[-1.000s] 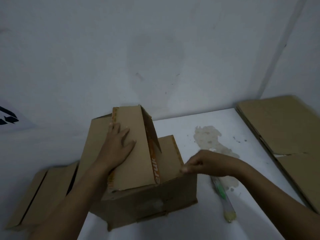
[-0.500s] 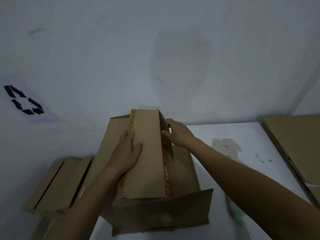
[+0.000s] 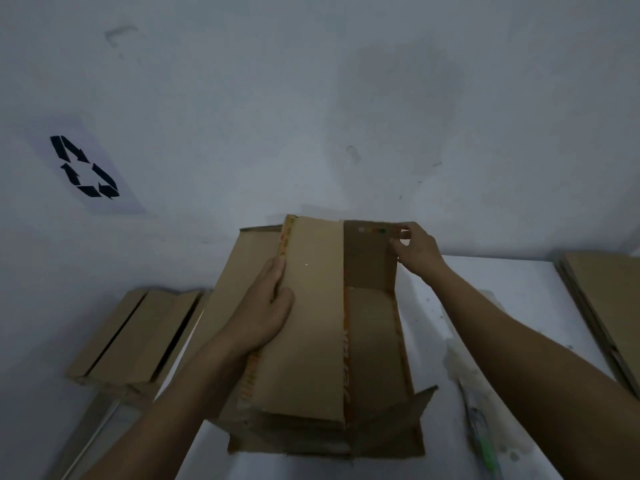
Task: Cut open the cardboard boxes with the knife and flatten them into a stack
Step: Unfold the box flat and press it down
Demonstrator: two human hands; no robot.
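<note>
The fingers [image 3: 404,233] of the right hand [image 3: 417,252] are curled. They pinch the top edge of the small end flap [image 3: 369,258] at the far side of the box. The fingers [image 3: 276,277] of the left hand [image 3: 263,313] lie straight and flat on the long top flap [image 3: 318,341] and press on it.

Both flaps belong to the cardboard box [image 3: 381,434]. It sits on the white worktop [image 3: 512,289] right in front of the person, close to the wall. The right side of its top is open, so you can look inside.

The knife [image 3: 481,431] lies on the worktop to the right of the box, and no hand holds it. It is green and blurry, so I think it is the knife but can't be sure. Farther right is a pile of flat cardboard [image 3: 606,306]. On the left sits another box [image 3: 138,334] that is not flat yet.

The step in hand looks like opening the flaps so the box can fold down. Next, I think the flaps need spreading out. If tape holds the bottom shut, one hand must let go and pick up the knife. Then the box can be squashed flat for the pile.
</note>
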